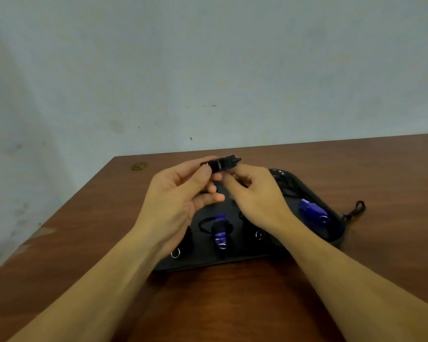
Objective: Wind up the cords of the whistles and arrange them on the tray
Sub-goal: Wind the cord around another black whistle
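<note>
1. Two hands are seen in the head view, raised together above the black tray (314, 193), which lies on the brown wooden table (232, 304).
2. A black whistle (224, 164) is held between them, over the tray's far edge.
3. The left hand (176, 201) is partly closed: its thumb and forefinger pinch the whistle's ringed end, while the lower fingers are curled loosely beneath.
4. The right hand (255, 193) is curled narrow around the whistle's other end; its fingertips are hidden behind the whistle and the hand itself.
5. A blue whistle (220, 233) lies on the tray near its front edge, with a black cord looped around it.
6. A second blue whistle (311, 211) lies at the tray's right side.
7. A loose black cord (355, 211) hangs over the tray's right rim onto the table.
8. Two small metal rings are seen near the tray's front; what they are fastened to cannot be told against the black.
</note>
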A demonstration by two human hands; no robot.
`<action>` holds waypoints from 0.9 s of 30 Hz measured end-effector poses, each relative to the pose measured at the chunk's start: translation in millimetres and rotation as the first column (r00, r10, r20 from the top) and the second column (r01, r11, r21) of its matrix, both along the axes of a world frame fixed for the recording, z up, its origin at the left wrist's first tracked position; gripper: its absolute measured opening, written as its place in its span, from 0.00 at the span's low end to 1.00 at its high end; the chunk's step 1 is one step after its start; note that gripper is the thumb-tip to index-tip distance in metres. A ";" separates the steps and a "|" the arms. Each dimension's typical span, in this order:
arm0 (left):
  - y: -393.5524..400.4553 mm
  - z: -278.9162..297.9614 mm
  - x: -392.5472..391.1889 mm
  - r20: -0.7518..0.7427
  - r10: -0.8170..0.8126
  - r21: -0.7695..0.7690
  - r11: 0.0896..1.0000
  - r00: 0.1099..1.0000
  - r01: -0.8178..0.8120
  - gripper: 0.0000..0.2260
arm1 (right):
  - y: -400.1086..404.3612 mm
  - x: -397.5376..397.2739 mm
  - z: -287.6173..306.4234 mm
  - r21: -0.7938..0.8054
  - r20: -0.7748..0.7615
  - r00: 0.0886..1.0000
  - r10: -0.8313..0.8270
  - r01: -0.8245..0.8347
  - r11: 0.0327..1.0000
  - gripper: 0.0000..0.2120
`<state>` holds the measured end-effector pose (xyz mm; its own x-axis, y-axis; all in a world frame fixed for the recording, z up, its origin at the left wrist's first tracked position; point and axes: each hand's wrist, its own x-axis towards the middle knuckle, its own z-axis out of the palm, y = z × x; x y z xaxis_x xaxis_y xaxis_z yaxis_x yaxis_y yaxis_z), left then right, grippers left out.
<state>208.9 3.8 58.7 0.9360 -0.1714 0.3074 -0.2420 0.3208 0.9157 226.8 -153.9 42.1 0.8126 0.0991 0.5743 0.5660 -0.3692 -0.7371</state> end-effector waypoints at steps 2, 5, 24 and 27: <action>1.1 -3.7 2.8 0.103 0.069 0.121 0.989 0.992 -0.081 0.11 | 1.9 3.5 -5.1 -0.052 0.019 0.999 -0.034 0.035 0.998 0.13; 3.0 -9.9 6.8 0.222 0.176 0.252 0.940 0.959 -0.231 0.09 | 5.2 4.8 -5.2 -0.106 0.055 0.995 -0.086 0.091 0.990 0.11; 24.3 -12.7 11.0 0.781 -0.198 0.621 0.155 0.592 -0.768 0.06 | -3.9 -26.7 49.7 -0.865 0.079 0.997 0.003 0.067 0.498 0.19; 26.2 -9.2 7.9 0.780 -0.211 0.621 0.146 0.589 -0.770 0.05 | -10.4 -24.0 63.9 -0.861 0.014 1.000 -0.021 0.023 0.508 0.21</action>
<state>216.8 30.0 49.5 0.6080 -0.5200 0.5999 -0.6141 -0.7870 -0.0599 202.8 -164.3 106.0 0.8211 0.5275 0.2179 0.5490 -0.8344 -0.0486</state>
